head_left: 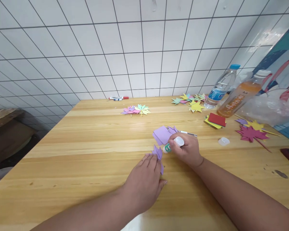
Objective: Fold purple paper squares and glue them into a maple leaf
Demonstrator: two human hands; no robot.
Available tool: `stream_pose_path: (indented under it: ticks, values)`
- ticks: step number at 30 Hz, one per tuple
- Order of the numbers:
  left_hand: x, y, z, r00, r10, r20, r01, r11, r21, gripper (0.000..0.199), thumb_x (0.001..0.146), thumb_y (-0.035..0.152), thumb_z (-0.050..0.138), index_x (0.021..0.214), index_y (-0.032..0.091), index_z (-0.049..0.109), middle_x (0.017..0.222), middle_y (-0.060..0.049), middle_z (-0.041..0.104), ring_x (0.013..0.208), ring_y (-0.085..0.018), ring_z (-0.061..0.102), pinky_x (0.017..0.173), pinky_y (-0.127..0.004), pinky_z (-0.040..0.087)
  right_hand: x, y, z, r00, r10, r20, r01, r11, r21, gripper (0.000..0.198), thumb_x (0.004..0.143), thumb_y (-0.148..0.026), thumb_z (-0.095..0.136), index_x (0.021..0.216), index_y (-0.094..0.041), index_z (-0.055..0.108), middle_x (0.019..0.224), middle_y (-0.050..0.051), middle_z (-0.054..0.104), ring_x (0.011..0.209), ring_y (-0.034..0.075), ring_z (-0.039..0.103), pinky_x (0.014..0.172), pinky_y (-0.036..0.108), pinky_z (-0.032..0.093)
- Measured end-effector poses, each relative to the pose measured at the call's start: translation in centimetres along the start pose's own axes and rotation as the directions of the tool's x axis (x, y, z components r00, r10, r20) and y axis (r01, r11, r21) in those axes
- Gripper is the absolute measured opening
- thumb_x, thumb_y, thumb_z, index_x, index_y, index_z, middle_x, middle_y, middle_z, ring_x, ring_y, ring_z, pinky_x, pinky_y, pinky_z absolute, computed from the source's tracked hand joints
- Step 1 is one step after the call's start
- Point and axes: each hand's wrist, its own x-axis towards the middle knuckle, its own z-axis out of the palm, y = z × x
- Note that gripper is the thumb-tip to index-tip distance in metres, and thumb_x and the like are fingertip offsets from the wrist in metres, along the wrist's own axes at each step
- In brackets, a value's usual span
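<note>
My right hand (186, 150) is wrapped round a white and green glue stick (168, 148), uncapped, its lower end close to a folded purple paper piece (157, 152). My left hand (145, 179) lies with fingers stretched over that piece and covers much of it against the table. Just beyond both hands are purple paper squares (162, 135) and another folded purple piece (172, 129). A white pen (187, 133) lies partly behind my right hand. The white glue cap (223, 141) rests on the wood to the right.
Paper leaves (135, 110) lie far back, with more leaves (195, 106) at back right. A water bottle (220, 88) and an orange drink bottle (240, 96) stand near red paper squares (216, 119). A dark red leaf (251, 133) lies right; markers (118, 98) sit by the tiled wall.
</note>
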Motion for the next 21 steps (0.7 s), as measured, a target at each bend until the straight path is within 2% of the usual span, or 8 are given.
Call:
stream_pose_path:
  ticks: [3, 6, 12, 21]
  values:
    - [0.1, 0.1, -0.2, 1.000, -0.014, 0.027, 0.014, 1.000, 0.004, 0.042, 0.085, 0.038, 0.044, 0.114, 0.011, 0.054, 0.120, -0.015, 0.055, 0.116, -0.028, 0.047, 0.105, -0.043, 0.030, -0.4, -0.2, 0.3, 0.985, -0.094, 0.141, 0.089, 0.995, 0.042, 0.017, 0.079, -0.028, 0.053, 0.066, -0.019, 0.058, 0.057, -0.002, 0.061, 0.052, 0.010, 0.054, 0.055, 0.021, 0.039]
    - [0.2, 0.1, -0.2, 0.999, -0.016, 0.039, 0.016, 1.000, -0.009, 0.040, 0.085, 0.037, 0.044, 0.114, 0.011, 0.055, 0.123, -0.016, 0.054, 0.119, -0.028, 0.045, 0.106, -0.042, 0.029, -0.7, -0.3, 1.0, 0.965, -0.139, 0.222, 0.134, 0.990, 0.035, 0.015, 0.078, -0.029, 0.054, 0.068, -0.019, 0.059, 0.058, -0.002, 0.062, 0.055, 0.010, 0.056, 0.056, 0.021, 0.038]
    - [0.1, 0.0, -0.2, 0.999, 0.006, 0.039, -0.006, 1.000, -0.008, 0.042, 0.085, 0.037, 0.045, 0.118, 0.012, 0.053, 0.125, -0.015, 0.052, 0.120, -0.028, 0.044, 0.106, -0.043, 0.030, -0.7, -0.3, 1.5, 0.960, -0.145, 0.241, 0.152, 0.988, -0.013, 0.016, 0.078, -0.031, 0.055, 0.069, -0.019, 0.060, 0.060, -0.002, 0.064, 0.058, 0.011, 0.057, 0.058, 0.021, 0.038]
    - [0.4, -0.2, -0.3, 1.000, 0.024, 0.014, -0.024, 1.000, -0.001, 0.029, 0.085, 0.035, 0.045, 0.102, 0.015, 0.058, 0.113, -0.011, 0.058, 0.112, -0.026, 0.049, 0.104, -0.042, 0.031, -0.4, -0.1, 1.9, 0.967, -0.069, 0.247, 0.095, 0.991, -0.095, 0.019, 0.080, -0.035, 0.056, 0.070, -0.019, 0.060, 0.064, -0.001, 0.065, 0.061, 0.012, 0.058, 0.061, 0.022, 0.037]
